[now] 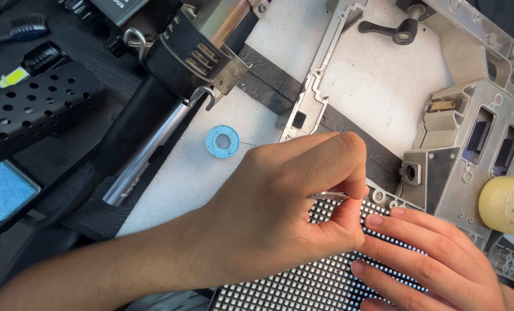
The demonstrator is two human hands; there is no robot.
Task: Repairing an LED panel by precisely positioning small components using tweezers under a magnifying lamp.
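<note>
Pinching thin metal tweezers (328, 196), the left hand (280, 201) could slip and gouge the LED grid panel (291, 285) that the flat, released right hand (429, 259) steadies.

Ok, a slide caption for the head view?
Left hand pinches tweezers over gridded panel; right hand rests flat on it.

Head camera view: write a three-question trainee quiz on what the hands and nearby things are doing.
1. True or false: the left hand pinches a thin metal tool over the grid panel.
2. What does the right hand do? A) lies flat on the panel B) lifts the blue solder spool.
3. What colour is the sponge at the left edge?

Key: 1 true; 2 A; 3 blue.
</note>
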